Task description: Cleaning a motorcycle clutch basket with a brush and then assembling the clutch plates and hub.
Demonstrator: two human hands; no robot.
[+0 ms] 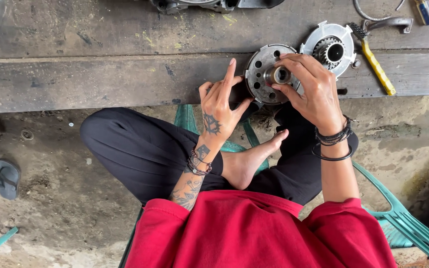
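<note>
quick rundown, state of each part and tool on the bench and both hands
round holed metal disc: flat on the bench, held by both hands
left hand: on the disc's left edge, index finger raised
right hand: fingers around the disc's centre hub
geared metal plate: lying flat, untouched
yellow-handled brush: lying flat, untouched

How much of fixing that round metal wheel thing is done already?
Looks partway. Done: two round parts lie out on the wooden bench, the holed metal disc and a geared plate beside it. In hand: the right hand pinches the disc's center hub while the left hand steadies its edge. Left: the two parts are still separate, and the yellow-handled brush lies unused.
</note>
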